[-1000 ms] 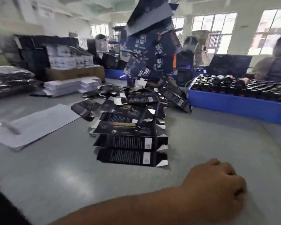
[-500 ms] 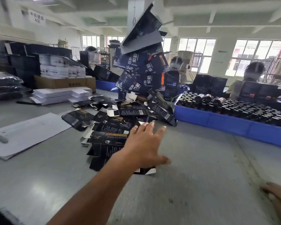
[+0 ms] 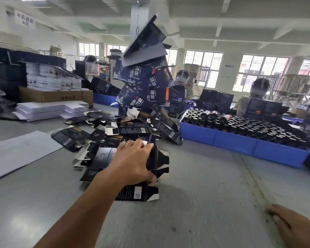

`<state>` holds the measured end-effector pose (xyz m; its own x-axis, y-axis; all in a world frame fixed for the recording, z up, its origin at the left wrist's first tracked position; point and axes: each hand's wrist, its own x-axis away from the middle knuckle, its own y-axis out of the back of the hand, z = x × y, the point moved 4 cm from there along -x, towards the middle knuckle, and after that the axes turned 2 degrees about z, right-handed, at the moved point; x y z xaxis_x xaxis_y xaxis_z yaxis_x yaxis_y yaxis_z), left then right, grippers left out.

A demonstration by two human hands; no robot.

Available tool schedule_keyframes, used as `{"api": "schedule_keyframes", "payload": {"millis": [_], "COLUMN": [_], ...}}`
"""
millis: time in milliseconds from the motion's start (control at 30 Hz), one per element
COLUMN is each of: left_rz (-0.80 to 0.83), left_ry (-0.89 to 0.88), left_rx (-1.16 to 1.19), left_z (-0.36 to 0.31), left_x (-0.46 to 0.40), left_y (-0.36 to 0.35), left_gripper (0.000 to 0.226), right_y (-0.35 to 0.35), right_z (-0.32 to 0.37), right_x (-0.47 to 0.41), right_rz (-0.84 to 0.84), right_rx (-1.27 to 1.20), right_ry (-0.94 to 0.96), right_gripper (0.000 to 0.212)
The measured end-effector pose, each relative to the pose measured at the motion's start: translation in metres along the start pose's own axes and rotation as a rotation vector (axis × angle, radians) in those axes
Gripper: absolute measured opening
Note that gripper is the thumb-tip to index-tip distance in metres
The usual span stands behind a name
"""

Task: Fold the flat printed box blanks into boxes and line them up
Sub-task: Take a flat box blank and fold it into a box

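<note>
Across the grey worktable [image 3: 195,203], spread toward the seat in a loose overlapping run of dark printed box blanks [image 3: 125,130], probably so each can be drawn off the near end. Farther back, stacked into a leaning tower of folded boxes [image 3: 145,83]. Beside it, bottles packed in a blue tray [image 3: 240,142]. Left hand [image 3: 132,161] curled around a part-opened blank [image 3: 158,161], thumb underneath. Right hand [image 3: 292,226] resting flat, fingers relaxed, holding nothing.

Left hand [image 3: 132,163]: we grip, it seems, a dark box blank [image 3: 157,161].
Right hand [image 3: 292,228]: rests on the table [image 3: 204,203].
</note>
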<state>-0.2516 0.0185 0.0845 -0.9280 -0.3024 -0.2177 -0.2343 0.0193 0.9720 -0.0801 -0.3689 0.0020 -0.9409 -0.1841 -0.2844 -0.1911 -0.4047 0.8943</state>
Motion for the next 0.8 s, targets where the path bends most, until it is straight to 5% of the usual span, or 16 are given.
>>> {"api": "schedule_keyframes", "payload": {"millis": [133,233,400,600,800], "left_rz": [-0.229,-0.352,-0.526,-0.582,-0.602], "left_ry": [-0.117,-0.288,-0.487,-0.531,-0.622], "left_rx": [0.019,0.004,-0.001,0.009,0.001], "left_z": [-0.04,-0.082,-0.129,-0.134,-0.148], "left_x": [0.008,0.019,0.038,0.04,0.048], "left_y": [0.008,0.0,-0.014,-0.016,-0.019], "left_gripper": [0.104,0.095,0.079,0.069,0.063], "right_y": [0.02,0.045,0.047,0.032,0.033], "right_z": [0.028,0.058,0.111,0.11,0.105], "right_x": [0.019,0.037,0.061,0.08,0.087], "right_rz": [-0.011,0.102,0.61,0.607,0.639], "right_rx": [-0.068,-0.329,-1.147,-1.392,-1.321], "right_ry": [0.053,-0.022,-0.297,-0.464,-0.449], "right_gripper": [0.026,0.006,0.048,0.026,0.022]}}
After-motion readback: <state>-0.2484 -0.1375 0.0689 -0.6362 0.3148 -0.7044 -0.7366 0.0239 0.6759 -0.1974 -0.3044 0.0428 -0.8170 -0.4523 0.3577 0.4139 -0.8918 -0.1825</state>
